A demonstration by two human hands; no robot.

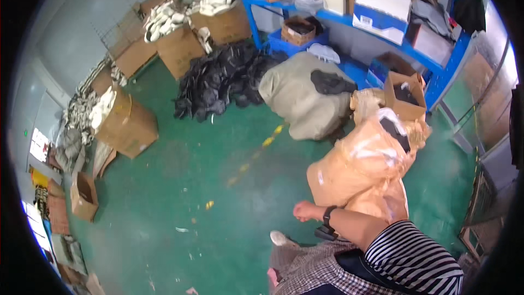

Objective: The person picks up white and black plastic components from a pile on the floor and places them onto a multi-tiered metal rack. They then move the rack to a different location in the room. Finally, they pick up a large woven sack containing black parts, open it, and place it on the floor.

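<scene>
My right hand (pixel 307 211) hangs over the green floor, fingers curled in, with nothing showing in it. A dark watch (pixel 328 216) is on that wrist, below a black-and-white striped sleeve. Just beyond the forearm stands a bulky orange-tan wrapped sack (pixel 349 166), the thing nearest this hand; I cannot tell whether the arm touches it. A checked apron (pixel 305 267) covers my front, and a light shoe (pixel 281 239) shows below. My left hand is out of view; a small pink patch at the apron's edge is too unclear to name.
A large grey-beige sack (pixel 305 95) stands beyond the orange one, beside a heap of black pieces (pixel 218 79). Cartons of white pieces (pixel 131 123) line the left side. Blue shelving (pixel 333 16) with boxes runs along the back. Yellow tape (pixel 267 141) marks the floor.
</scene>
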